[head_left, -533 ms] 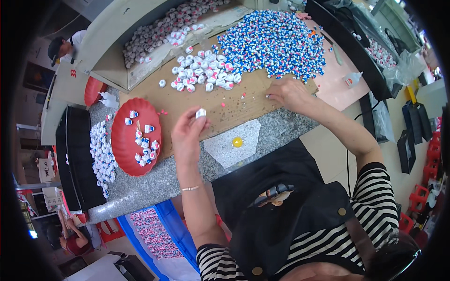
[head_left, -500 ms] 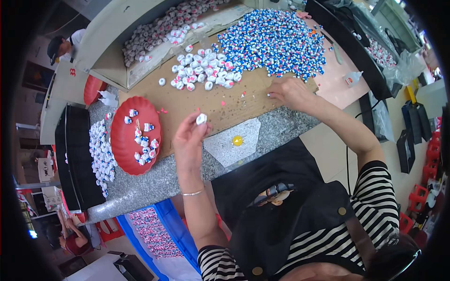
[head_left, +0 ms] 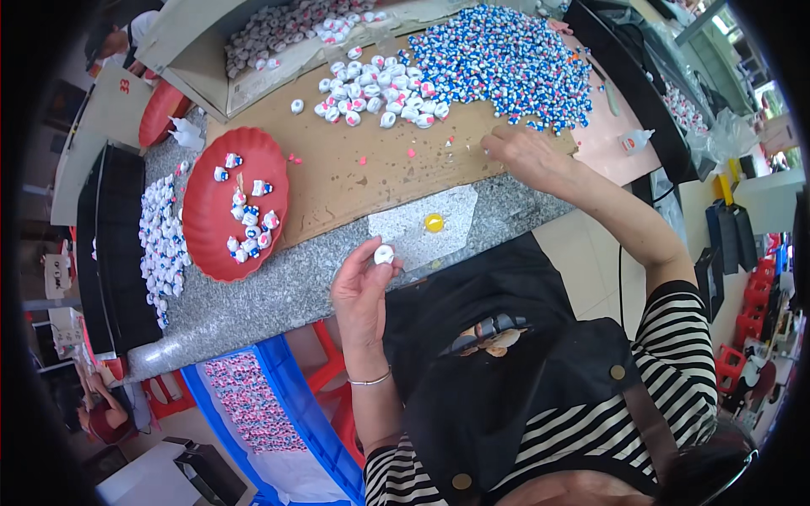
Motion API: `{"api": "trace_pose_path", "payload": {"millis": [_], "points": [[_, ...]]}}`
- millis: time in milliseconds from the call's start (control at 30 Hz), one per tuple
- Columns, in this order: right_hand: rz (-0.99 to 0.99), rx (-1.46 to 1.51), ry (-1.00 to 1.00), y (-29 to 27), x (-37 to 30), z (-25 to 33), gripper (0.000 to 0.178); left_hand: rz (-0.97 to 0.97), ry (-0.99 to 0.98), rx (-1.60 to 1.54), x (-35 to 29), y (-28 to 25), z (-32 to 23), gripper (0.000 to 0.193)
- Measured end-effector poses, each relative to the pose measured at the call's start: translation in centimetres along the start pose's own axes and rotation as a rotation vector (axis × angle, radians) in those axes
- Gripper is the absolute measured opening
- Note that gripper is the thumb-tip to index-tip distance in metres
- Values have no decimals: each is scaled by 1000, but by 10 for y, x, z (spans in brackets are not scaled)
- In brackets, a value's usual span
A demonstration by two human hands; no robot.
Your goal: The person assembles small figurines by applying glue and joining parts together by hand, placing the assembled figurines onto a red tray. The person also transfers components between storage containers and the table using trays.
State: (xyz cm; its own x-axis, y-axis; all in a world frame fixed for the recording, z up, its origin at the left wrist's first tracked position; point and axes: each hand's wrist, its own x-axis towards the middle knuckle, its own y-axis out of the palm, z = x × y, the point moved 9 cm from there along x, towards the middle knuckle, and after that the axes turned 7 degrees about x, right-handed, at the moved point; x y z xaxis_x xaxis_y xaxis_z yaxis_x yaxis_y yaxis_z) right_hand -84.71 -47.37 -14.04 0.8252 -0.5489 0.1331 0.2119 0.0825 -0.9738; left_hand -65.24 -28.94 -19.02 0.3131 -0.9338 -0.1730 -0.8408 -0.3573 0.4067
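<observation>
My left hand [head_left: 363, 287] pinches a small white rounded piece [head_left: 384, 254] between thumb and fingers, over the near table edge. At the far right of the cardboard sheet [head_left: 337, 190], my right hand [head_left: 530, 158] has its fingers pressed together; a tiny pale bit shows at the tips, too small to name. Beyond it spreads a heap of small blue-and-white pieces [head_left: 506, 67]. Left of that lies a pile of white head-like pieces with pink spots [head_left: 380, 88]. Between my hands, a yellow round blob [head_left: 434, 223] sits on a pale sheet [head_left: 396, 223].
A red scalloped tray [head_left: 202, 240] holds several assembled little figures. More figures [head_left: 160, 244] lie left of it on the granite tabletop [head_left: 278, 287]. A white bottle [head_left: 637, 141] stands right. Below the table is a blue crate [head_left: 287, 388]. Another person [head_left: 122, 42] is at far left.
My left hand has come down toward the near table edge with the white piece, which now shows another side. My right hand stays near the blue heap, still pinched. The view has shifted slightly.
</observation>
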Motion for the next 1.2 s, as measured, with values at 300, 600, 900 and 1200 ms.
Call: {"api": "trace_pose_path", "payload": {"millis": [300, 600, 900, 1200], "points": [[-20, 269, -49, -4, 1, 21, 10, 24, 26, 27, 1, 4, 5, 37], [95, 337, -347, 0, 2, 109, 21, -11, 103, 137, 2, 8, 0, 36], [187, 216, -431, 23, 13, 125, 28, -61, 208, 311, 0, 5, -5, 36], [92, 1026, 285, 13, 3, 81, 13, -96, 427, 581, 8, 26, 2, 35]]}}
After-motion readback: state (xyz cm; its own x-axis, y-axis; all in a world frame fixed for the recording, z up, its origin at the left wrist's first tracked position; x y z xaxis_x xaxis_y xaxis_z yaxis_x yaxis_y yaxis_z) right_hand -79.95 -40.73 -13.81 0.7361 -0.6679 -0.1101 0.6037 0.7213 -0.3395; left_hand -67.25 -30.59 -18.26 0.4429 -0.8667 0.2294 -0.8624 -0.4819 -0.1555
